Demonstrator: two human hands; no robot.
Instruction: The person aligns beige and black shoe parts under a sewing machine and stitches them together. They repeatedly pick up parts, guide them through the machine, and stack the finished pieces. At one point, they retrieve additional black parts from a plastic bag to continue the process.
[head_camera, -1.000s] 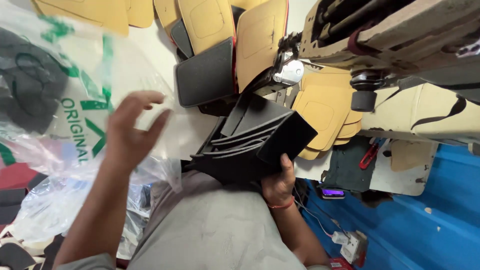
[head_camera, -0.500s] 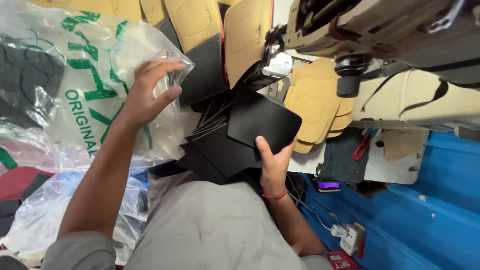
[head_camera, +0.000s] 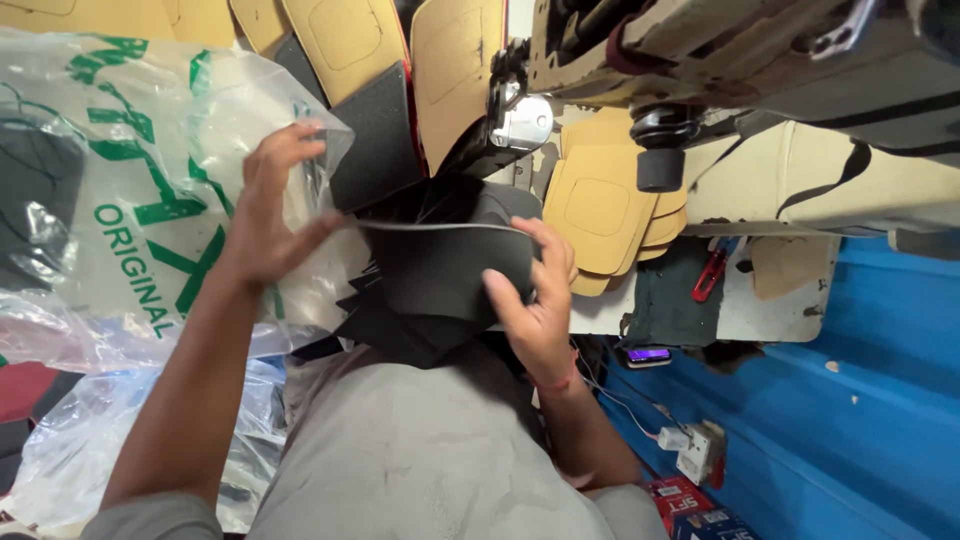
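My right hand (head_camera: 538, 300) grips a stack of black fabric pieces (head_camera: 430, 275) held above my lap, fingers curled over its right edge. My left hand (head_camera: 268, 205) pinches the left edge of the topmost black piece, next to the mouth of a large clear plastic bag (head_camera: 120, 190) with green print. The bag lies at the left and holds dark material. My grey-clad lap (head_camera: 410, 450) fills the lower centre.
Tan padded panels (head_camera: 600, 200) are piled on the white worktable (head_camera: 740, 310) beside a sewing machine (head_camera: 720, 60). Red scissors (head_camera: 710, 270) and a dark cloth lie there. More tan and black panels lean at the top. A blue wall, a socket and cables sit lower right.
My left hand came down from the bag's opening onto the black stack's top piece. My right hand shifted the stack upward and flatter, and the view tilted slightly.
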